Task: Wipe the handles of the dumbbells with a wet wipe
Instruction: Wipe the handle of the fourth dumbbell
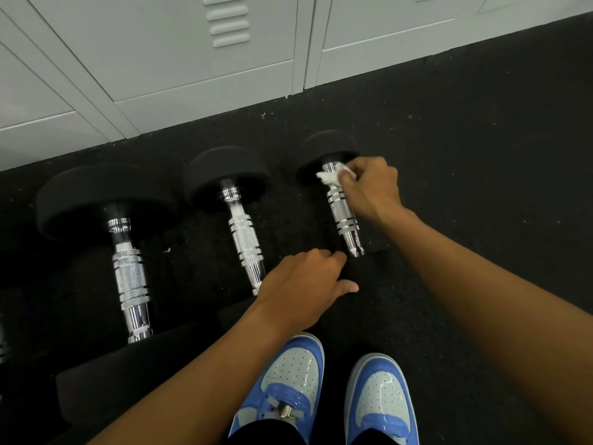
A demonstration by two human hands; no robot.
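Three black dumbbells with chrome handles lie side by side on the dark floor. My right hand (369, 186) pinches a crumpled white wet wipe (330, 177) against the far end of the right dumbbell's handle (343, 216), just below its far black head. My left hand (305, 284) rests on the near black head of that right dumbbell, fingers curled over its top edge, thumb stretched out. The middle dumbbell's handle (245, 239) and the left dumbbell's handle (130, 274) lie untouched.
Pale grey lockers (199, 69) stand along the back, close behind the dumbbells' far heads. The floor (481, 162) is black rubber matting. My blue and white shoes (288, 387) stand just in front of the near heads.
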